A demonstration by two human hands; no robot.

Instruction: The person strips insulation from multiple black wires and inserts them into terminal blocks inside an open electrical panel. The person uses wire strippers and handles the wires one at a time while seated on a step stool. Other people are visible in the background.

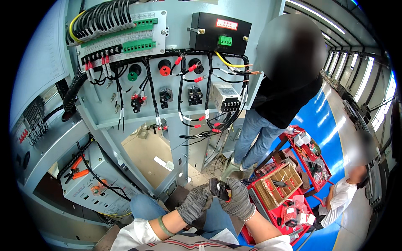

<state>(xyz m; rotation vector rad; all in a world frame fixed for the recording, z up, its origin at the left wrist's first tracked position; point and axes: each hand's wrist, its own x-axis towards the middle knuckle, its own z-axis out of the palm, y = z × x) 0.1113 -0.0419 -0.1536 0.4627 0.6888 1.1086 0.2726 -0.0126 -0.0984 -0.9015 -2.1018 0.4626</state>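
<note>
My left hand (194, 204) and my right hand (239, 201), both in grey knitted gloves, meet low in front of my body. Between their closed fingers is a small black part (219, 188) with touches of red and orange; its exact kind is too small to tell. Above and ahead of them stands the pale grey cabinet panel (201, 119), apart from both hands. Black wires (201, 134) with white sleeves and red terminals hang from it. The panel carries a grey relay-like module (225, 98) and black contact blocks (194, 95).
Right of me stands a red tool cart (268, 226) with a cardboard parts box (279, 186). Orange-handled pliers (77, 168) lie on a grey box (94, 188) at left. One person (284, 83) stands beyond the panel; another person (343, 196) is at far right.
</note>
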